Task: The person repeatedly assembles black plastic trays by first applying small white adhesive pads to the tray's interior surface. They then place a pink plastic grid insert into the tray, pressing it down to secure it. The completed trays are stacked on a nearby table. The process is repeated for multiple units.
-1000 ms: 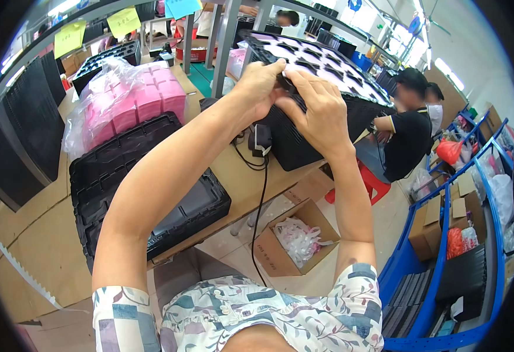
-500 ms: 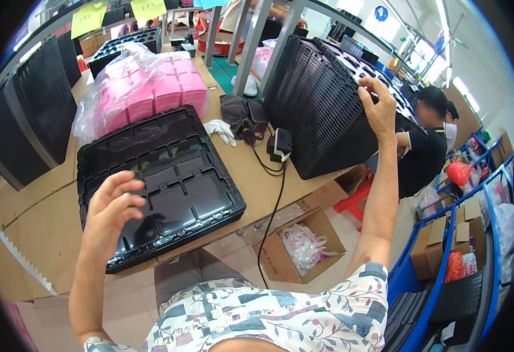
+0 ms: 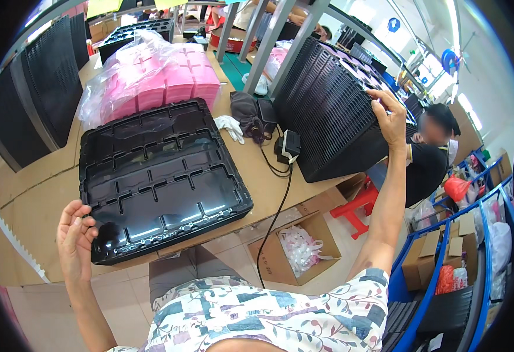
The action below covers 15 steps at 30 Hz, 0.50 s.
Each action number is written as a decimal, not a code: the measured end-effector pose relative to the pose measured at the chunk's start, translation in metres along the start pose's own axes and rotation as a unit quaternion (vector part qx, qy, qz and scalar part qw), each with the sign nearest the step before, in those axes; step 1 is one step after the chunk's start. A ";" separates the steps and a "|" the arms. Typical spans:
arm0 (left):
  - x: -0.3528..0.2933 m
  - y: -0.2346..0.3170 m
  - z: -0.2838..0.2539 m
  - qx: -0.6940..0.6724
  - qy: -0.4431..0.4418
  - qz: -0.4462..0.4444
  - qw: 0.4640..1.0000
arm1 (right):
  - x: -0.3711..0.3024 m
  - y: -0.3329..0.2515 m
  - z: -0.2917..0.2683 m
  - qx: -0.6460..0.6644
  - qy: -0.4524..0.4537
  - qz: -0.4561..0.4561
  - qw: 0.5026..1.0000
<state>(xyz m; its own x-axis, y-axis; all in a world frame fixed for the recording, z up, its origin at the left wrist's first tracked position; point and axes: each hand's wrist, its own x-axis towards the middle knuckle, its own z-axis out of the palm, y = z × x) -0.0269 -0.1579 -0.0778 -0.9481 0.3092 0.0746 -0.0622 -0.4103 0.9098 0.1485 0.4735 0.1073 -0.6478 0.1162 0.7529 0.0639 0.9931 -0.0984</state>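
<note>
My left hand (image 3: 76, 237) hovers beside the near left side of a shallow black plastic tray (image 3: 169, 176) lying on the table, its fingers loosely bent and apart with nothing in them. This tray has raised ribs and a shiny surface; whether several are nested there is hard to see. On the right, my right hand (image 3: 392, 120) reaches to the upper edge of a tall stack of black plastic trays (image 3: 327, 111). Thumb and forefinger pinch at the rim of a tray there, though the exact contact is partly hidden.
Behind the flat tray sit pink foam stacks (image 3: 180, 79) under clear plastic. A white glove (image 3: 230, 127) and a black power adapter (image 3: 288, 145) with a trailing cable lie between the trays. An open carton (image 3: 271, 258) and red stool (image 3: 356, 211) stand below. A person (image 3: 430, 170) sits at right.
My left hand has moved from above the flat tray to outside its near left side. My right hand stays at the tray stack's upper edge. The whole view has shifted slightly.
</note>
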 end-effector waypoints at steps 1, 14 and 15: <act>-0.006 0.000 -0.011 0.035 0.049 0.040 0.997 | 0.002 -0.004 0.004 -0.002 -0.003 -0.014 1.000; -0.032 0.036 -0.267 0.325 0.409 0.169 0.836 | -0.105 -0.307 0.116 0.349 -0.137 -0.333 0.865; -0.039 0.027 -0.278 0.354 0.424 0.172 0.816 | -0.104 -0.328 0.131 0.383 -0.145 -0.363 0.837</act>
<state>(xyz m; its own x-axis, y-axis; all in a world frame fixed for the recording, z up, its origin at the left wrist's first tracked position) -0.0782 -0.4197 -0.1697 -0.7648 -0.5484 0.3383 0.1629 0.3434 0.9250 0.0959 0.1337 -0.0239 -0.4680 -0.6326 0.6171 -0.8604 0.4855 -0.1548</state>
